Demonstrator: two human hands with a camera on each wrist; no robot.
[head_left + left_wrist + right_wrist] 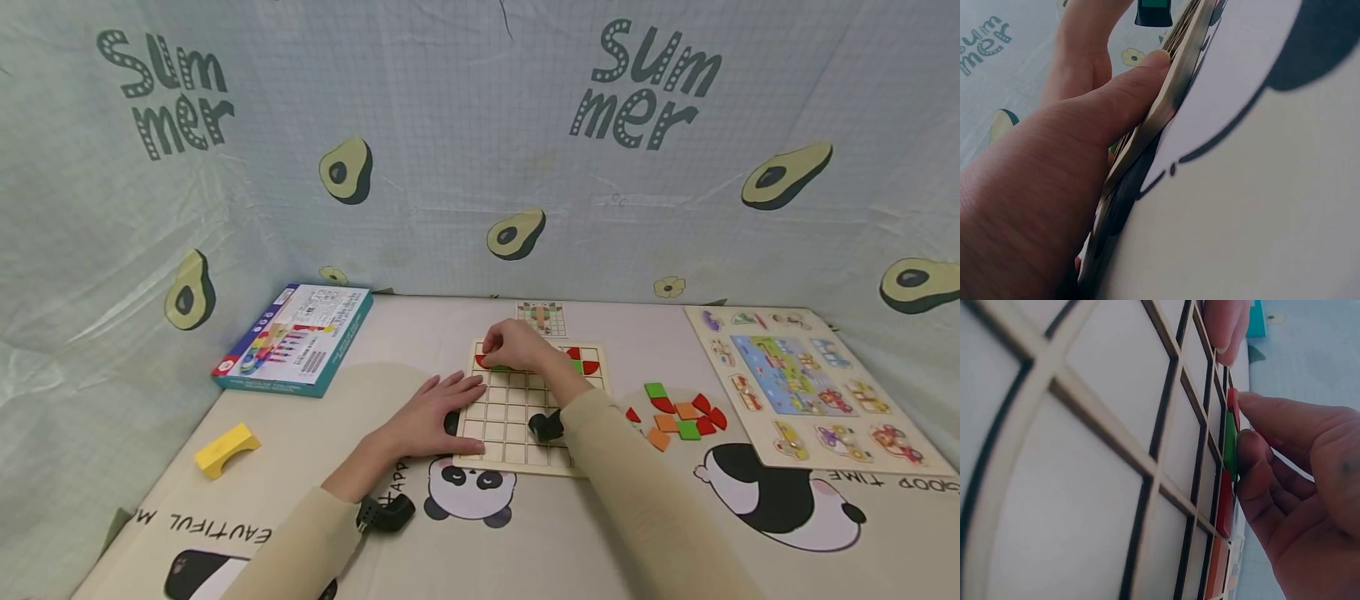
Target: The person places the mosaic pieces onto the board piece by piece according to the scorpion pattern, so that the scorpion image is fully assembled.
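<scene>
A wooden grid board (516,431) lies flat on the table. My left hand (435,415) rests on its left edge with the fingers spread; in the left wrist view the thumb (1132,87) lies over the board's rim. At the board's far left corner, my right hand (517,346) pinches a red rounded piece (1233,400) with its fingertips. Right beside it sits a green tile (1230,444), followed by a red piece (1225,503) and an orange tile (1215,569). More red and green pieces (591,367) fill cells at the far right corner.
Loose red, green and orange pieces (686,410) lie right of the board. Behind it is a pattern card (551,321). A picture puzzle board (795,375) is at the right, a boxed set (296,337) at the back left, and a yellow arch block (227,448) at the left.
</scene>
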